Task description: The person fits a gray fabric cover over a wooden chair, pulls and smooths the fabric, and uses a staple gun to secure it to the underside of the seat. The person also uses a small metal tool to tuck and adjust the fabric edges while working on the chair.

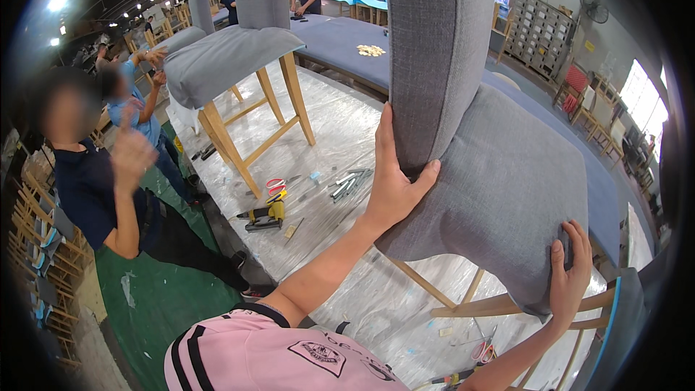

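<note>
A tall grey upholstered chair stands on the plastic-covered worktable in front of me, its backrest [427,51] upright and its seat [514,166] draped in loose grey fabric. My left hand [397,192] grips the lower corner of the backrest, where it meets the seat, with the thumb along the near side. At the seat's right front edge, my right hand [572,271] holds the hanging fabric; part of its grip is hidden. Below the seat, pale wooden legs and rails [463,308] show.
A second grey chair [232,58] stands farther left on the table. A yellow staple gun [271,213], red-handled scissors [276,186] and staple strips [351,185] lie between the chairs. Another chair [626,326] is close at right. Co-workers stand at left, one nearby [101,181].
</note>
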Available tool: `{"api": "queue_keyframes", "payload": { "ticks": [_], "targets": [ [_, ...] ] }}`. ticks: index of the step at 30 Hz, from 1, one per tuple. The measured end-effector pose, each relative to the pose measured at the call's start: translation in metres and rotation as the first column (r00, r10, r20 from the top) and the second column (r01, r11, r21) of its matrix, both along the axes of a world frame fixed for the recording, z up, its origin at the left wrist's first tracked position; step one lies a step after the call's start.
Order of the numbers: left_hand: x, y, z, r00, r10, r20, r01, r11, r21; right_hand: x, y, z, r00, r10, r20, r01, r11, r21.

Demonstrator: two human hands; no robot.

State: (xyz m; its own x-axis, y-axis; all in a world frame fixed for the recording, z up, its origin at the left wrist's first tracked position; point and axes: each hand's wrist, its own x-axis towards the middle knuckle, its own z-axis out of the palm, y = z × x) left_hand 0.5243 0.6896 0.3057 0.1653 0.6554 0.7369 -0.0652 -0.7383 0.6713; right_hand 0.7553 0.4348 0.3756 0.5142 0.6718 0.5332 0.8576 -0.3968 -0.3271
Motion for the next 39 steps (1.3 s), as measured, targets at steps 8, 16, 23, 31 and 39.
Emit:
{"api": "queue_keyframes", "payload": {
  "ticks": [8, 16, 23, 31, 39],
  "targets": [
    [0.0021, 0.0, 0.0006, 1.0, -0.015, 0.006, 0.015, 1.0, 0.0, 0.0007, -0.0028, 0.0004, 1.0, -0.017, 0.005, 0.017, 1.0, -0.002],
    [0.0012, 0.0006, -0.0004, 1.0, 0.01, -0.008, -0.01, 1.0, 0.011, -0.0004, -0.0013, 0.0003, 1.0, -0.019, -0.004, 0.019, 1.0, -0.009],
    [0.0012, 0.0006, -0.0001, 1.0, 0.006, 0.0, -0.006, 1.0, 0.016, 0.002, -0.0005, -0.0037, 1.0, -0.027, 0.008, 0.026, 0.999, 0.043],
    [0.0008, 0.0004, 0.0005, 1.0, 0.006, -0.002, -0.006, 1.0, 0.017, 0.0013, 0.0, -0.0034, 1.0, -0.021, 0.001, 0.021, 0.999, 0.045],
    [0.0032, 0.0018, -0.0003, 1.0, 0.013, -0.007, -0.012, 0.999, 0.049, 0.0011, -0.0035, -0.0016, 0.999, -0.043, 0.015, 0.043, 0.998, 0.034]
  ]
}}
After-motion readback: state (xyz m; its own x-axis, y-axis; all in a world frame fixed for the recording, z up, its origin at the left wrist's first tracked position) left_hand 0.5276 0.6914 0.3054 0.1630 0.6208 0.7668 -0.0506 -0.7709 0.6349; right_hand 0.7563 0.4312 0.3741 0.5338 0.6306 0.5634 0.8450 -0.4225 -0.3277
